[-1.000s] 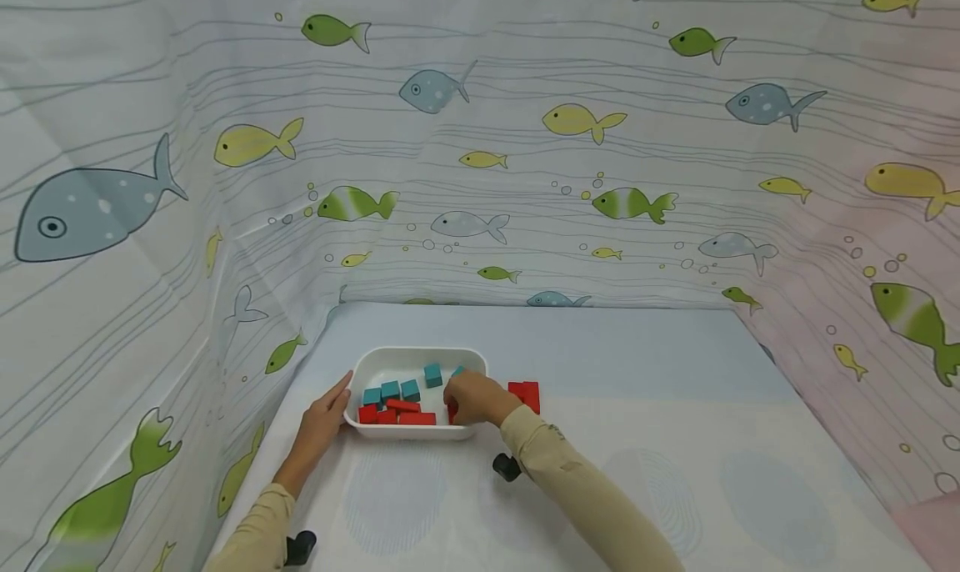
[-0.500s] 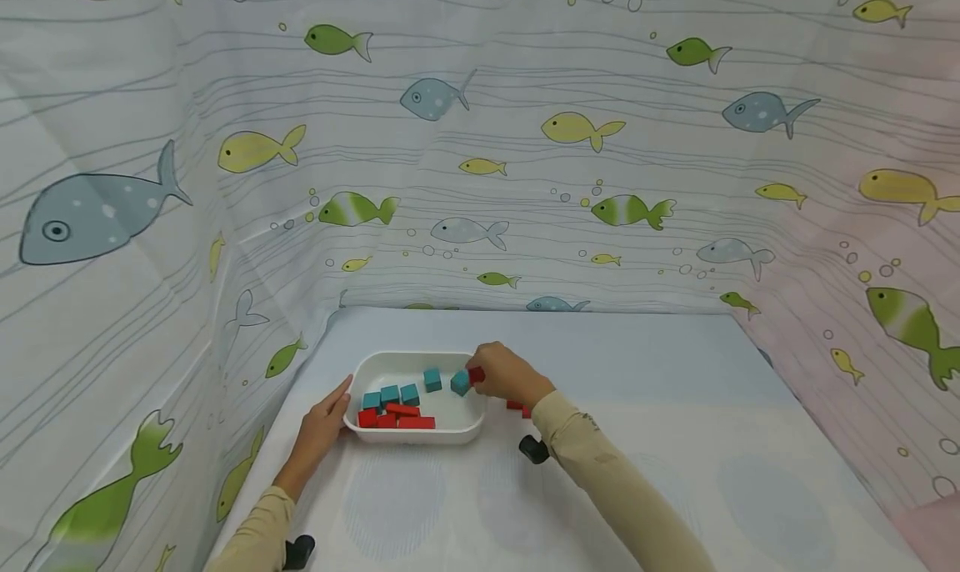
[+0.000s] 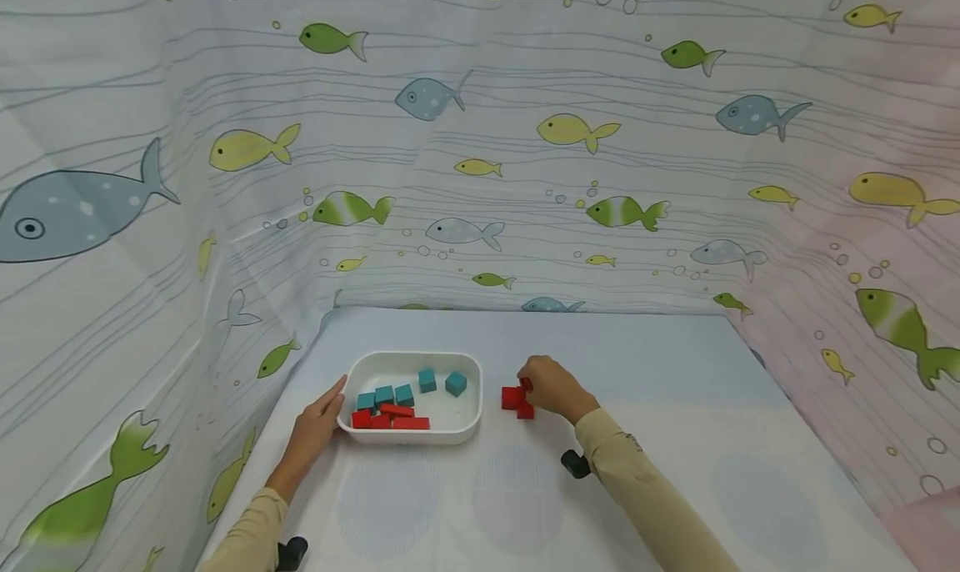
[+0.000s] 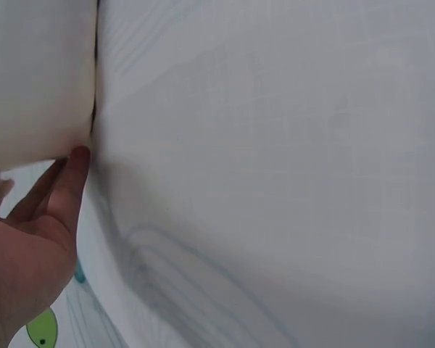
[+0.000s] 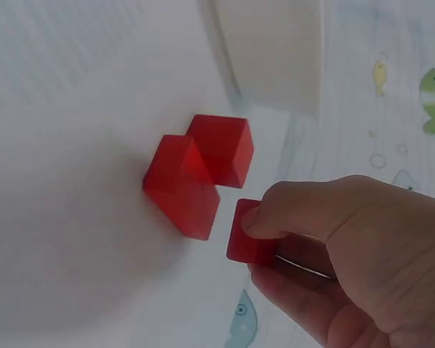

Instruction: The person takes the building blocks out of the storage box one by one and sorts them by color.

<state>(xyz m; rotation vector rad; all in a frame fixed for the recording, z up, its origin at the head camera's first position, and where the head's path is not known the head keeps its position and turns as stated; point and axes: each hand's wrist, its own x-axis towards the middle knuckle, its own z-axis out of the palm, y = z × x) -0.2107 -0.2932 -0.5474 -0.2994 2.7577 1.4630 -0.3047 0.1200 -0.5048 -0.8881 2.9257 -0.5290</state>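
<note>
A white tray (image 3: 442, 439) holds several teal cubes (image 3: 455, 383) and several red blocks (image 3: 411, 423). My left hand (image 3: 315, 427) rests against the tray's left end with its fingers extended; in the left wrist view, fingertips (image 4: 80, 156) touch the tray's outer wall. To the right of the tray, my right hand (image 3: 558, 391) pinches a red block (image 5: 245, 235) between thumb and fingers. Close by it, two red blocks (image 5: 219, 148) stand on the table, touching or nearly so. A small gap shows between them and the held block in the right wrist view.
The table (image 3: 637, 355) has a pale cover with faint round patterns. Behind it and at both sides hangs a fish-print curtain (image 3: 480, 205). Dark wrist-worn devices (image 3: 576, 464) show below the hands.
My right hand took a red block from inside the tray, lifted it over the right rim and carried it right to the other red blocks. My left hand stayed at the tray.
</note>
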